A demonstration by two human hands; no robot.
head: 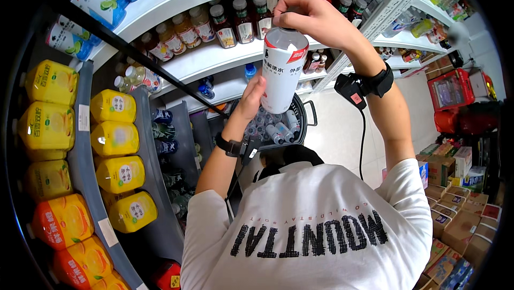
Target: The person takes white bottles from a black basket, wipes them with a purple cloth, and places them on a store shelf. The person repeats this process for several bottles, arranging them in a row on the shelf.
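Observation:
A large clear plastic bottle with a white and red label (283, 75) is held upright in front of my chest. My left hand (251, 96) grips its lower left side, the thumb along the label and the other fingers mostly hidden behind it. Up at the neck, my right hand (307, 17) has its fingers curled around the dark cap, which is largely covered. Below the bottle stands a black plastic basket (312, 114) holding several smaller bottles (283, 131), some upright and some lying tilted.
White shelves (192, 63) ahead carry rows of juice bottles (223, 27). Close on the left, a grey rack (152, 161) holds yellow jugs (120, 174) and orange jugs (64, 219). Cardboard cartons (457, 221) are stacked at right beside the tiled floor (337, 137). A cable (363, 141) hangs from my right wrist device.

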